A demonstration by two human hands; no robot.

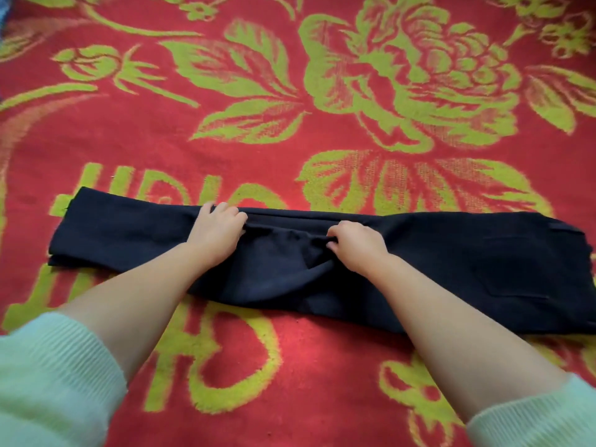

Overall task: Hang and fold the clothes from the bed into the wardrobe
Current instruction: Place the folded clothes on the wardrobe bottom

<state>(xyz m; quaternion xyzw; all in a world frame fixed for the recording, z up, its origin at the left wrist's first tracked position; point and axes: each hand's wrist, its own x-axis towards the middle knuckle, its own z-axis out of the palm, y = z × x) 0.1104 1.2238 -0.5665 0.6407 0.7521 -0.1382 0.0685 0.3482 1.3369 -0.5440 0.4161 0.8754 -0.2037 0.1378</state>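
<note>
Dark trousers [435, 259] flat on red floral blanket [290, 140] (green motifs), both hands pinching fabric

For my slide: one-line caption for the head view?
Both hands, left and right, pinch dark trousers lying on a red floral bedspread.

Trousers [451, 262] flat on bedspread [290, 130]
</note>
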